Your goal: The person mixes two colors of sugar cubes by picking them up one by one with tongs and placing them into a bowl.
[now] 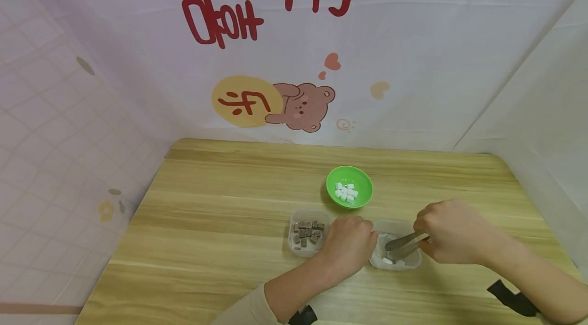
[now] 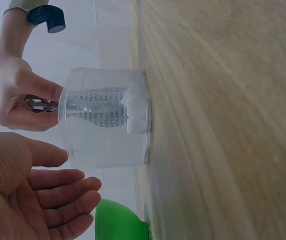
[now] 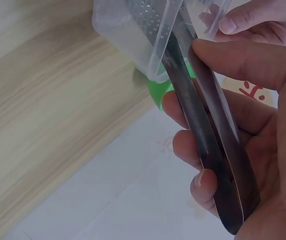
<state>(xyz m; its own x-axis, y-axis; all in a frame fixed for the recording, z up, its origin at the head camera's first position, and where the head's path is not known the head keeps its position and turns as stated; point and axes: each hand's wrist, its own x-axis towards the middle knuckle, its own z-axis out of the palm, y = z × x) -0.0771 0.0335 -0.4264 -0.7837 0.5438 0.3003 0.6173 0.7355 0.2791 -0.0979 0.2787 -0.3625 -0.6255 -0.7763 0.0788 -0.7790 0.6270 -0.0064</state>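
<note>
My right hand (image 1: 452, 230) grips metal tongs (image 3: 198, 110) by the handles, thumb on one arm and fingers curled round the other. The tongs' perforated tips (image 2: 102, 107) reach down into a clear plastic box (image 2: 102, 155), beside white cubes (image 2: 137, 112) at its bottom. My left hand (image 1: 349, 243) holds this box at its left rim, thumb and index finger at the corner and the other fingers loosely curved. Behind the hands stands a green bowl (image 1: 367, 182) with several white cubes (image 1: 346, 192) in it.
A second clear box (image 1: 294, 215) with brown cubes (image 1: 305, 233) stands left of my left hand, partly covered by it. Wood-grain table (image 1: 206, 243) surrounds everything. A white printed backdrop (image 1: 413, 59) rises at the table's far edge and sides.
</note>
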